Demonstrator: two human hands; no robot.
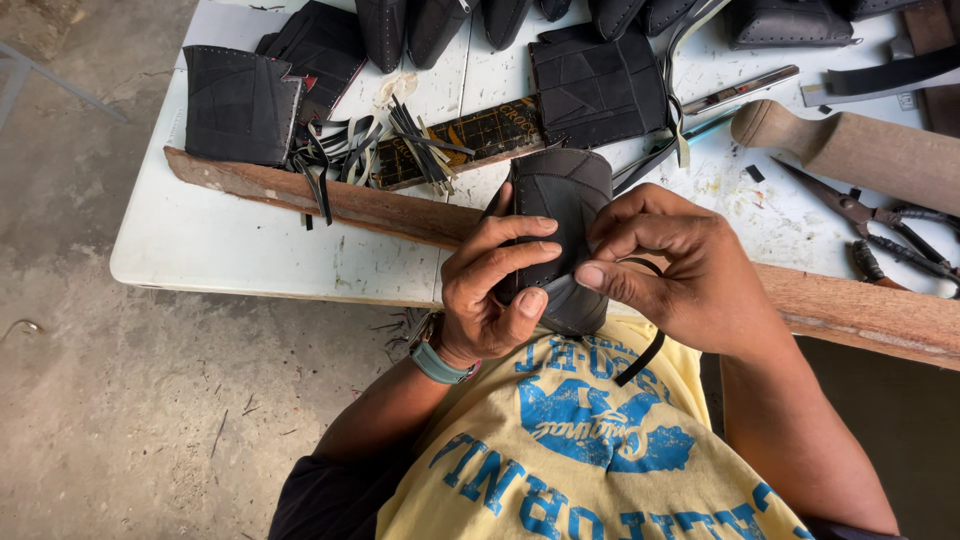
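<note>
A white table [250, 250] fills the upper part of the view, with a long wooden plank [340, 200] lying across its near edge. At the far right lies a thick wooden mallet [860, 150], and just below it a pair of dark pliers [880, 225]. Flat black leather panels rest at the back: one on the left [240, 105], another near the middle [598, 85]. Between them a dark ruler [480, 135] lies under a loose bunch of thin black strips [350, 150].

The black pouch [562, 215] is held in front of the chest, above the plank's near edge, upright with its rounded top pointing away. The left hand [490, 290] wraps its left side, fingers laid across the front and thumb pressed against the lower edge; a grey-green watch [432, 358] sits on that wrist. The right hand [680, 265] is at the pouch's right edge, thumb and forefinger pressed together, pinching what looks like a thin black lace [645, 355], though the pinch point itself is hidden by the fingers. The lace loops out beside the hand and hangs over the yellow shirt [560, 470].
</note>
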